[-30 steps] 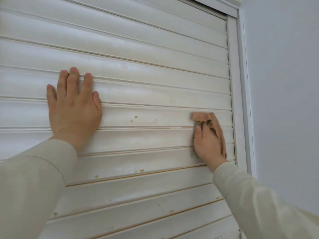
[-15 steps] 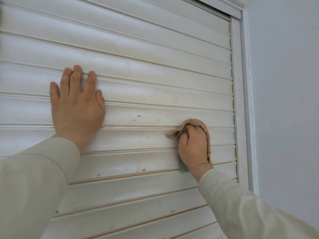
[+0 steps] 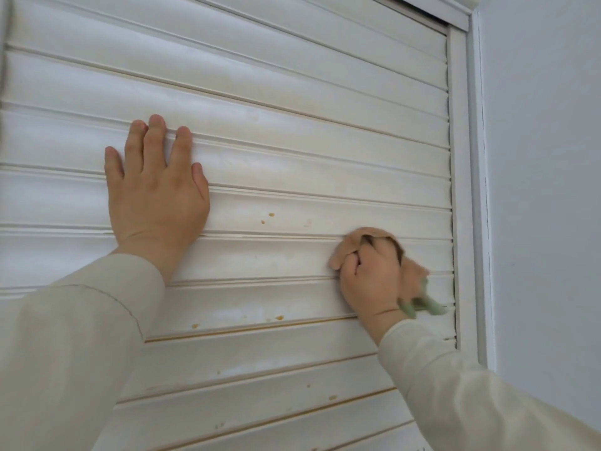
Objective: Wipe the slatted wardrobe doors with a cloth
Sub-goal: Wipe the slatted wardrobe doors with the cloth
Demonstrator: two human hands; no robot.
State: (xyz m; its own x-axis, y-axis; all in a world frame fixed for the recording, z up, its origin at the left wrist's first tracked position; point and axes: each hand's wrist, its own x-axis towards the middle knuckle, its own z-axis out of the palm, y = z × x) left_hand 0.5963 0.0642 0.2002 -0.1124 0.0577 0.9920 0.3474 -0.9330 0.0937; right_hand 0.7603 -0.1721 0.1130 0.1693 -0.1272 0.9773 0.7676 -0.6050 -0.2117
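Note:
A white slatted wardrobe door (image 3: 292, 125) fills the view, its lower slats dotted with small brown spots. My left hand (image 3: 156, 190) lies flat on the slats at centre left, fingers apart, holding nothing. Low on the right side, my right hand (image 3: 374, 278) presses a bunched tan cloth (image 3: 354, 242) with a pale green edge against a slat. The cloth pokes out above and to the right of the fist; most of it is hidden under the hand.
The door's white frame (image 3: 461, 190) runs down the right side, and a plain pale wall (image 3: 546, 190) lies beyond it. Yellowish grime lines the gaps between the lower slats.
My right hand slid the cloth left from beside the frame and has come a little way back to the right, on the same slats. My left hand has stayed planted.

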